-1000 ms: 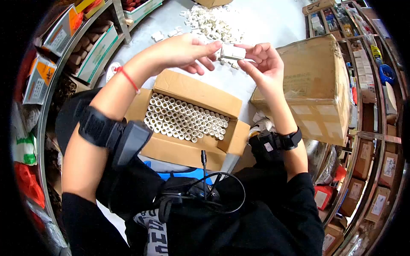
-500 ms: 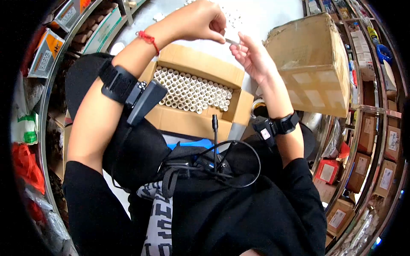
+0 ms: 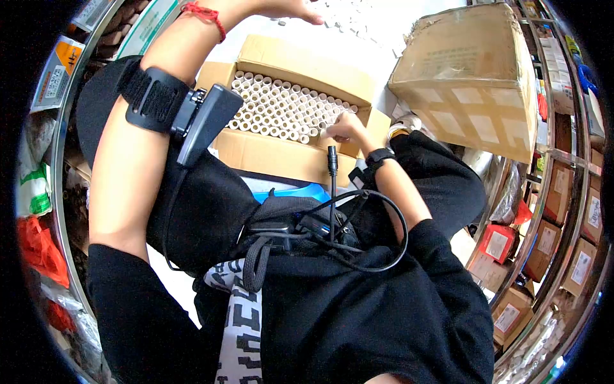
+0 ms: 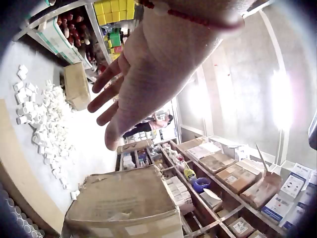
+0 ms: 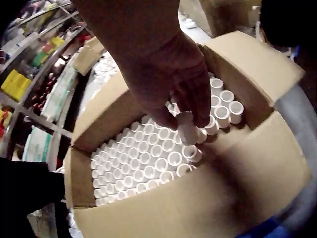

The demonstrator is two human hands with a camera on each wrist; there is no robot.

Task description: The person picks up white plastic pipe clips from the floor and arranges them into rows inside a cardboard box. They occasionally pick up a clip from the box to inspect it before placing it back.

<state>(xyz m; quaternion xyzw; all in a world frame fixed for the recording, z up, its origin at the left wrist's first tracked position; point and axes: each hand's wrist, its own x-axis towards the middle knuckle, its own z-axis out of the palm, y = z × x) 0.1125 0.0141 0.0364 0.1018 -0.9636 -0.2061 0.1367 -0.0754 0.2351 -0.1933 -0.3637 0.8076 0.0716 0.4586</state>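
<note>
My right hand (image 3: 348, 128) is over the right part of an open cardboard carton (image 3: 294, 61). In the right wrist view its thumb and fingers pinch a white tubular pipe fitting (image 5: 187, 130), held upright beside a gap in the rows. White pipe fittings (image 5: 144, 158) stand packed in the carton, round openings up. My left hand (image 4: 158, 59) holds nothing; its fingers reach out loosely above the floor in the left wrist view. Only part of this hand (image 3: 288, 8) shows at the top of the head view, near a scattered pile of small white pieces (image 4: 49, 129).
A large taped cardboard box (image 3: 467, 77) stands to the right of the carton. Shelves with small boxes (image 3: 563, 211) line the right side, and a metal rack (image 3: 61, 211) runs along the left. A black cable (image 3: 403, 243) loops over my lap.
Both hands were together at a white fitting over the pile. Since then my right hand has come down to the carton with a fitting, while my left hand has let go and stayed up front.
</note>
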